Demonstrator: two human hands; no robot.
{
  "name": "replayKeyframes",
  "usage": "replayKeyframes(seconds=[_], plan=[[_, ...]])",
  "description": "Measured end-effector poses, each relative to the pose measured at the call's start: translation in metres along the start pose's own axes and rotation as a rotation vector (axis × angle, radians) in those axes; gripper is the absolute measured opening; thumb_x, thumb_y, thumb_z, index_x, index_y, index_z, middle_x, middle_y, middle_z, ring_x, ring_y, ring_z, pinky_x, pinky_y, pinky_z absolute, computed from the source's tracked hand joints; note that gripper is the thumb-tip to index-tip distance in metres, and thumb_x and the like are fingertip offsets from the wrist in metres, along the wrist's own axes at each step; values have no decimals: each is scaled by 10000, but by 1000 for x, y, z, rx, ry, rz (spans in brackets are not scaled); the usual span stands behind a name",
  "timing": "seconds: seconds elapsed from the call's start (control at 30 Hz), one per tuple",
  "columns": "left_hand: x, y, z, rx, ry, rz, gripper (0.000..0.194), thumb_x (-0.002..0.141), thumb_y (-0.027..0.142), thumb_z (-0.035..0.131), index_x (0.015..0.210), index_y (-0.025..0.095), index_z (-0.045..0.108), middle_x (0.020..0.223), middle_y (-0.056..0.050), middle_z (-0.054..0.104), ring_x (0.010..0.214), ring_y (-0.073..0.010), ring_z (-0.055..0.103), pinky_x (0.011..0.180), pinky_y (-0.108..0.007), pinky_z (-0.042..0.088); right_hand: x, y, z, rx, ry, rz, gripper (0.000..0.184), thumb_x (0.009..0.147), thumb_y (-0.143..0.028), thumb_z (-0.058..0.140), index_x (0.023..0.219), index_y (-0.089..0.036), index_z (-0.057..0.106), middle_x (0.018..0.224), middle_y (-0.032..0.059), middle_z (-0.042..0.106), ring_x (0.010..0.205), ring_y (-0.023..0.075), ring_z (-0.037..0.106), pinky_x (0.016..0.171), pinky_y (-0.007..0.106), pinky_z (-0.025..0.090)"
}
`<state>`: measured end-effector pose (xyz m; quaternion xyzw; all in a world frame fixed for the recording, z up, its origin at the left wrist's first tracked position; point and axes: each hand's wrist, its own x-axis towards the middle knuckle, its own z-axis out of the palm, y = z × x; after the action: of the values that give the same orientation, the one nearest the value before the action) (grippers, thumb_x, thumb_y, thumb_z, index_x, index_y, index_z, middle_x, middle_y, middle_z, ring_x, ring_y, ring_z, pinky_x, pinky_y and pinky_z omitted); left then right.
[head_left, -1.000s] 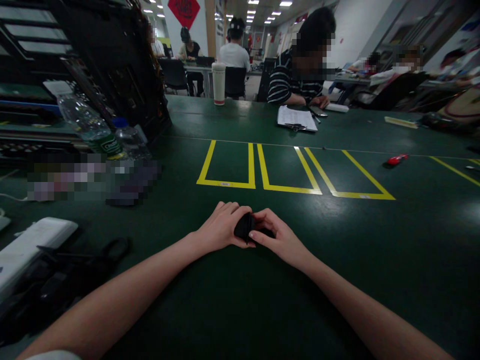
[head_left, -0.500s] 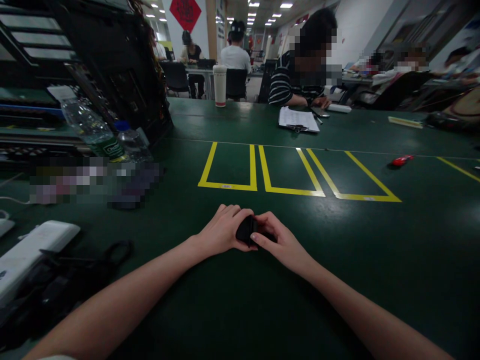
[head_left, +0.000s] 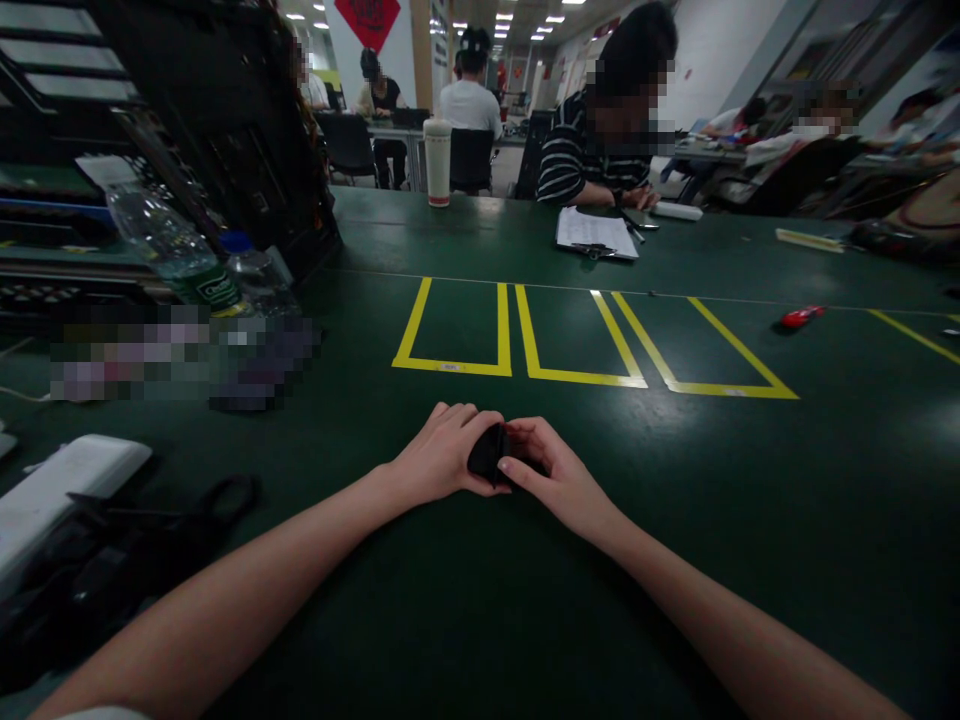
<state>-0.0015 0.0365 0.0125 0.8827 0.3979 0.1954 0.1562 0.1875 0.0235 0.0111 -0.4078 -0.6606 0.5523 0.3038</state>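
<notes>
Between my hands, at the middle of the head view, is a small black rounded object with a flat edge towards the right; its exact kind does not show. My left hand wraps round it from the left, the thumb along its top side. From the right, my right hand pinches at its flat side with the thumb, the fingers curled behind. My fingers cover much of the object. Both hands are low over the dark green table, in front of the yellow tape outlines.
To the left lie a white power strip, black cables and plastic bottles. A red object is at the right. Further back are a white cup, a clipboard and a person in a striped shirt.
The whole view has shifted slightly, with the table things a little higher and further left. Both hands keep their hold on the black object, with little visible change in grip.
</notes>
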Motion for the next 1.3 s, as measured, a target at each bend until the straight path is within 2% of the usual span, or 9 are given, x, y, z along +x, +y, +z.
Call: replayKeyframes(seconds=[0.2, 0.37, 0.53, 0.63, 0.83, 1.0, 1.2, 1.3], plan=[[1, -1, 0, 7, -26, -42, 588, 666, 415, 687, 1136, 188, 418, 1061, -70, 537, 924, -235, 510, 776, -346, 363, -2, 1, -2, 33, -43, -61, 303, 762, -207, 622, 1014, -250, 459, 1054, 11, 528, 1028, 187, 540, 901, 396, 441], [1, 0, 0, 3, -9, -22, 588, 671, 448, 673, 1130, 176, 425, 1049, -73, 539, 925, -235, 510, 777, -345, 359, 0, 4, 1, 72, 6, -67, 181, 809, -250, 564, 965, -242, 473, 998, 11, 545, 969, 178, 565, 831, 364, 472], [1, 0, -1, -9, -23, -30, 545, 687, 439, 659, 1115, 191, 430, 1063, -70, 541, 938, -237, 512, 783, -351, 361, 0, 1, 2, -44, 48, -50, 264, 816, -262, 555, 1061, -233, 462, 1063, 41, 546, 1019, 189, 535, 902, 394, 432], [1, 0, -1, -12, -26, -26, 540, 696, 436, 652, 1121, 192, 425, 1071, -67, 538, 945, -234, 509, 788, -350, 360, -1, -2, 1, -97, 18, -37, 251, 831, -282, 530, 1072, -232, 478, 1067, 48, 545, 998, 193, 540, 887, 409, 438], [0, -1, 0, 5, -24, -28, 562, 688, 407, 666, 1139, 190, 411, 1074, -65, 535, 945, -232, 509, 790, -348, 355, -2, 0, -2, -38, -27, -84, 272, 786, -245, 595, 1033, -258, 482, 1053, 21, 546, 1006, 195, 540, 890, 423, 432], [0, -1, 0, 4, -16, -12, 574, 689, 452, 655, 1137, 185, 415, 1069, -74, 534, 936, -237, 508, 779, -347, 358, 0, 3, 0, 21, 7, -63, 156, 826, -270, 539, 973, -239, 497, 1004, 16, 568, 970, 180, 562, 862, 394, 452], [1, 0, 0, 1, -17, -18, 561, 689, 449, 654, 1124, 181, 423, 1060, -72, 541, 929, -235, 511, 774, -345, 357, 0, 1, 2, -45, 44, -59, 217, 830, -267, 532, 1038, -226, 483, 1034, 37, 561, 981, 183, 549, 887, 393, 441], [0, 0, 0, 3, -19, -19, 547, 695, 436, 650, 1123, 186, 419, 1062, -69, 542, 933, -235, 513, 776, -345, 354, -1, 1, 1, -48, 5, -86, 196, 829, -258, 531, 1018, -229, 490, 1008, 33, 562, 955, 183, 558, 870, 398, 451]])
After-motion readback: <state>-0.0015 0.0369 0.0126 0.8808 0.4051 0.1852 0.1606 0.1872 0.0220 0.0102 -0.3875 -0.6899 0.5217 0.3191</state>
